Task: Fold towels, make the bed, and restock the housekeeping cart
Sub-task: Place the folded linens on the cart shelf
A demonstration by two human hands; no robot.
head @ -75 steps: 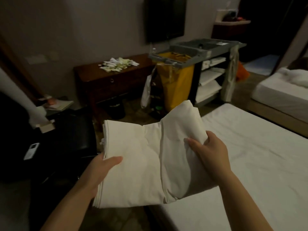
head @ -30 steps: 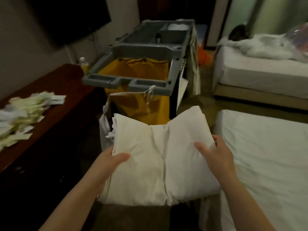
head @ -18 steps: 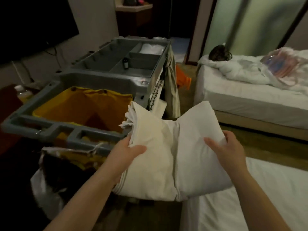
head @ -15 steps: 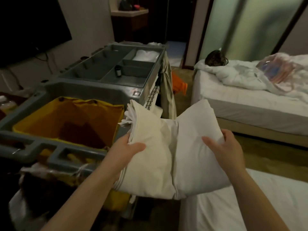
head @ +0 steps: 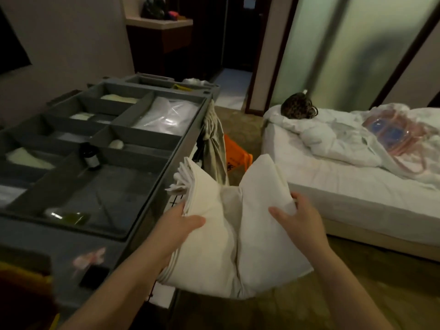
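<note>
Left hand (head: 177,225) and right hand (head: 297,222) grip the folded linen (head: 259,236), lower centre. Its long axis runs left-right, layered edges facing the cart (head: 133,136).

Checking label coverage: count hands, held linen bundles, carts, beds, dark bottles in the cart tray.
Hands: 2 (left hand, right hand)
Linen bundle: 1
Cart: 1
Bed: 1
Dark bottle: 1
Total: 6
</note>
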